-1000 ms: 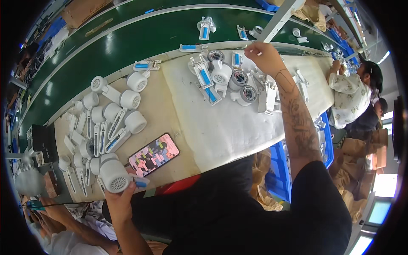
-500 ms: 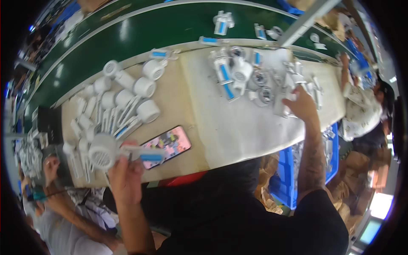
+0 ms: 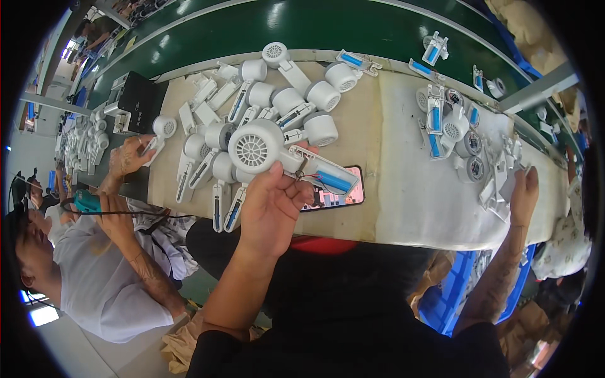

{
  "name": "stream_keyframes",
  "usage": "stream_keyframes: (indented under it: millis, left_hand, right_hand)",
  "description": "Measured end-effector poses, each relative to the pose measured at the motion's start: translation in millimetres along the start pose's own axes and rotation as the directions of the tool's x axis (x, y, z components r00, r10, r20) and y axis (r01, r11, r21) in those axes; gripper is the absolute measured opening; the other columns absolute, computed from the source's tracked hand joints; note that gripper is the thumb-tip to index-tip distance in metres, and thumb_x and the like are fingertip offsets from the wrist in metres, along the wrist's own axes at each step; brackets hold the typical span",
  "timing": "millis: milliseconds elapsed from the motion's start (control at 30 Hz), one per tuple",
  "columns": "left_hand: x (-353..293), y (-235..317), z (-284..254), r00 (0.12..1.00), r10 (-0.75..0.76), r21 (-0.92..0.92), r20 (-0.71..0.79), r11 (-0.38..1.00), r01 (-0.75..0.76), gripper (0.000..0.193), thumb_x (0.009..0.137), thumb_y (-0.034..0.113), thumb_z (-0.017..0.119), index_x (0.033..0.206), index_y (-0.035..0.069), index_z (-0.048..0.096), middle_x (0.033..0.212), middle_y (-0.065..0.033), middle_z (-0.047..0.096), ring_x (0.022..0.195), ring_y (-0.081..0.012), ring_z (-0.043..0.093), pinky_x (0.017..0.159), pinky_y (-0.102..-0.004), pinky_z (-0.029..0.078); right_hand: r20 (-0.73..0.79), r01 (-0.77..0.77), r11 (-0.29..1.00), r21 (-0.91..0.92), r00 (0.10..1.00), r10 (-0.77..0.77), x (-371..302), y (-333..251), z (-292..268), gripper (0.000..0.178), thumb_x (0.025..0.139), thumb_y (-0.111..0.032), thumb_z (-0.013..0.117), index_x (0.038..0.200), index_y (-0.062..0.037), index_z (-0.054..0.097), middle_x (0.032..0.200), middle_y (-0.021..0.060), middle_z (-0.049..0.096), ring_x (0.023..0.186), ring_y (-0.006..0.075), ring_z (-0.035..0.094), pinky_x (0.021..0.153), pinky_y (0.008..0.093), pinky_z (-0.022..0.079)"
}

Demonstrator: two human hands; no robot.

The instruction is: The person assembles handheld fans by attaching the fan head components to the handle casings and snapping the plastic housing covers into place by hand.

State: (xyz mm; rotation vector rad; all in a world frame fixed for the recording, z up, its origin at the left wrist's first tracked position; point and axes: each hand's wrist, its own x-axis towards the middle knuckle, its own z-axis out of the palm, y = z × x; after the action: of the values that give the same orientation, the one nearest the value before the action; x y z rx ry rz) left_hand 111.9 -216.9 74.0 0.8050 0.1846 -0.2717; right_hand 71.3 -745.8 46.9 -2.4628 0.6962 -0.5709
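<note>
My left hand [image 3: 272, 205] is closed around a white handheld fan [image 3: 255, 148] with a round grille. Its handle is uncovered, showing a blue battery cell [image 3: 334, 181] and thin wires. It hovers over a lit phone [image 3: 350, 195] lying on the table. On the right, my right hand [image 3: 524, 194] has its fingers curled at the edge of a pile of white plastic parts [image 3: 499, 179]; what they grip is hidden. Beside that pile lie open fan heads [image 3: 471, 143] and handles with blue cells [image 3: 435, 120].
Several white fans [image 3: 287, 101] are heaped on the table's left half. A co-worker on the left holds a teal electric screwdriver [image 3: 87, 201] and a small white fan [image 3: 165, 127] by a black box [image 3: 135, 104]. A green conveyor [image 3: 252, 31] runs behind; a blue crate [image 3: 449, 296] sits below right.
My view has swung left, so the table appears shifted right. The fan in my left hand is now held higher, over the heap's near edge. My right hand stays by the parts pile, now at its near right side.
</note>
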Motion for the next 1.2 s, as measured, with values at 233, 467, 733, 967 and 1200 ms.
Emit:
stream_keyframes:
  millis: [233, 467, 733, 967, 1200]
  left_hand:
    - [-2, -6, 4, 0.999, 0.017, -0.020, 0.033, 1.000, -0.016, 0.048, 0.099, 0.027, 0.045, 0.138, -0.001, 0.048, 0.130, -0.0122, 0.061, 0.089, -0.0158, 0.058, 0.083, -0.0302, 0.048]
    - [-4, -20, 8, 0.995, 0.072, -0.036, 0.064, 0.997, -0.069, 0.051, 0.097, 0.029, 0.045, 0.137, -0.001, 0.048, 0.129, -0.0118, 0.061, 0.095, -0.0177, 0.059, 0.089, -0.0323, 0.047]
    - [-9, -27, 0, 0.990, 0.123, 0.065, 0.074, 0.990, -0.127, 0.047, 0.099, 0.025, 0.046, 0.137, -0.001, 0.049, 0.123, -0.0095, 0.063, 0.103, -0.0176, 0.062, 0.088, -0.0329, 0.050]
    - [-10, -22, 8, 0.988, 0.155, 0.240, 0.012, 0.959, -0.154, 0.039, 0.099, 0.013, 0.060, 0.134, 0.000, 0.053, 0.123, -0.0101, 0.064, 0.092, -0.0114, 0.063, 0.074, -0.0258, 0.050]
    - [-9, -6, -3, 0.983, 0.131, 0.037, 0.128, 0.990, -0.137, 0.041, 0.097, 0.009, 0.062, 0.136, 0.001, 0.053, 0.127, -0.0138, 0.064, 0.071, -0.0038, 0.045, 0.063, -0.0207, 0.039]
  right_hand:
    - [0.464, -0.290, 0.572, 0.767, 0.867, -0.183, -85, -197, 48, 0.030, 0.077, -0.015, 0.061, 0.100, -0.0091, 0.043, 0.078, 0.0019, 0.048, 0.064, 0.0107, 0.046, 0.061, 0.0234, 0.040]
    - [0.230, 0.398, 0.605, 0.689, 0.672, -0.704, -153, -279, 88, 0.050, 0.081, -0.004, 0.073, 0.126, 0.0002, 0.052, 0.113, 0.0188, 0.064, 0.095, 0.0338, 0.064, 0.083, 0.0388, 0.052]
    - [0.076, 0.673, 0.512, 0.534, 0.565, -0.822, -160, -291, 110, 0.055, 0.074, -0.006, 0.076, 0.126, 0.0026, 0.060, 0.117, 0.0157, 0.068, 0.082, 0.0296, 0.061, 0.074, 0.0358, 0.052]
    - [0.011, 0.683, 0.464, 0.565, 0.556, -0.831, -164, -294, 112, 0.053, 0.074, -0.010, 0.077, 0.124, 0.0035, 0.061, 0.112, 0.0155, 0.069, 0.081, 0.0294, 0.061, 0.074, 0.0357, 0.051]
    - [0.419, 0.077, 0.560, 0.825, 0.583, -0.696, -162, -258, 125, 0.023, 0.087, -0.020, 0.076, 0.089, 0.0016, 0.068, 0.075, 0.0076, 0.061, 0.062, 0.0115, 0.053, 0.055, 0.0259, 0.042]
